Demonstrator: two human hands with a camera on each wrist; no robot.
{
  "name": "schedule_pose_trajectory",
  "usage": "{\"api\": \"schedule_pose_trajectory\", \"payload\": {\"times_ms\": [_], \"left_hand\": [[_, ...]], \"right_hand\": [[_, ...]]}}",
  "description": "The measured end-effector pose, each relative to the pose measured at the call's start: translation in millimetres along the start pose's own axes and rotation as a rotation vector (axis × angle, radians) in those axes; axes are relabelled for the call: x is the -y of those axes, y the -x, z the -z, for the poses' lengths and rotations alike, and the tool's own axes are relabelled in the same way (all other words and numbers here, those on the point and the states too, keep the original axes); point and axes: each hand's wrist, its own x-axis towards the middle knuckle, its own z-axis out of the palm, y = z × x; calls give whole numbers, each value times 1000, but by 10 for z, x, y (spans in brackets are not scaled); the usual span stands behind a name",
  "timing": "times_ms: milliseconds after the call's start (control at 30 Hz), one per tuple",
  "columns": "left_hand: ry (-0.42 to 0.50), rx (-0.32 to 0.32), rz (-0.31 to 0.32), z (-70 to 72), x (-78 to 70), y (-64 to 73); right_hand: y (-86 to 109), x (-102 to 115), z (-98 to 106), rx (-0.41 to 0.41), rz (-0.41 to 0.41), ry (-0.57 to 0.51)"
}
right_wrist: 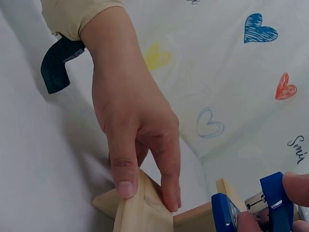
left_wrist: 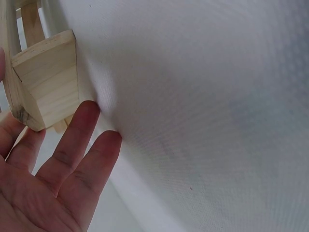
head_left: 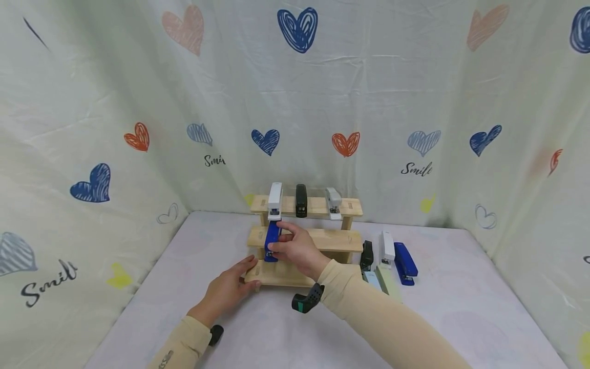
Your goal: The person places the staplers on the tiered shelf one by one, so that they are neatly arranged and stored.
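A three-step wooden rack [head_left: 334, 238] stands on the table. At the left end of its middle step, my right hand [head_left: 298, 251] pinches a blue stapler [head_left: 271, 242] between thumb and fingers. The right wrist view shows this blue stapler [right_wrist: 273, 193] at the lower right, with fingertips on both of its arms. My left hand [head_left: 226, 289] holds the left corner of the bottom step, thumb at the front edge and fingers at the end. Two of its fingers [left_wrist: 72, 140] reach out straight beside the wood in the left wrist view.
On the top step stand a white stapler [head_left: 275, 200], a black stapler [head_left: 301, 200] and a grey-white stapler [head_left: 334, 202]. Right of the rack are another black stapler [head_left: 366, 255], white stapler [head_left: 387, 247] and blue stapler [head_left: 405, 263], with pale flat pieces [head_left: 386, 279] partly behind the right sleeve.
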Motion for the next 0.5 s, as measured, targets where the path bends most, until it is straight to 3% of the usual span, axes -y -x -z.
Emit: {"api": "schedule_pose_trajectory", "payload": {"times_ms": [500], "left_hand": [[-5,-7,-12,5,-10,6]], "right_hand": [[0,-13,-25,-34,24,8]]}}
